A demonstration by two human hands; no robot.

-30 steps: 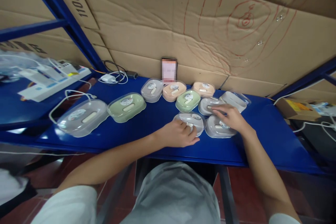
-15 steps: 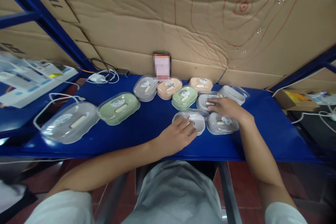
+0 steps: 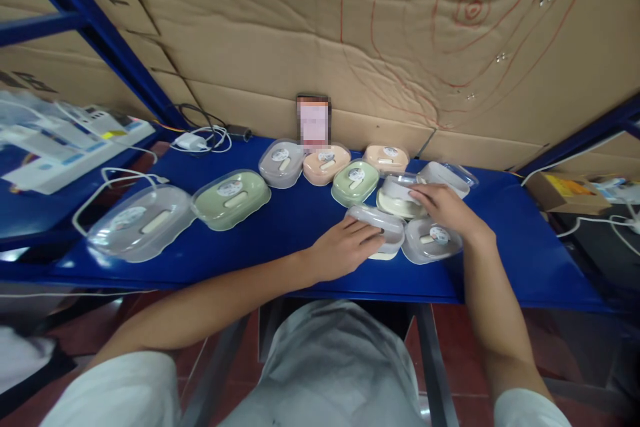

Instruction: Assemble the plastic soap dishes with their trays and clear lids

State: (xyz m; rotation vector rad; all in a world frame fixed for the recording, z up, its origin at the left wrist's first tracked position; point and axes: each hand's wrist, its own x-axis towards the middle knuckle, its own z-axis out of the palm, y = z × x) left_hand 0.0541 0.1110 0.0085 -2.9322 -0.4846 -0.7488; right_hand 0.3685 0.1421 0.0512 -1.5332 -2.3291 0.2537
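Observation:
My left hand (image 3: 347, 243) curls its fingers over a translucent grey lid (image 3: 393, 230). That lid sits tilted at the table's near side, with a cream base (image 3: 384, 256) showing below it. My right hand (image 3: 443, 208) pinches a second grey lid (image 3: 397, 187) at its right edge. This lid is raised from its cream base (image 3: 397, 205). Close to both hands is a closed grey plastic box (image 3: 431, 248) with a round sticker. A green box (image 3: 356, 181) stands left of the raised lid, and an uncovered-looking grey piece (image 3: 444, 177) lies behind my right hand.
Two peach boxes (image 3: 327, 170), a grey box (image 3: 281, 173), a green box (image 3: 233, 203) and a larger-looking grey box (image 3: 143, 230) stand on the blue table (image 3: 295, 213). A phone (image 3: 314, 120) leans on the cardboard. Cables (image 3: 200, 140) lie back left; an open carton (image 3: 565, 193) is right.
Both grey lids have come up from their cream bases, which now show underneath. My left hand has shifted slightly right, and my right hand now pinches its lid's edge.

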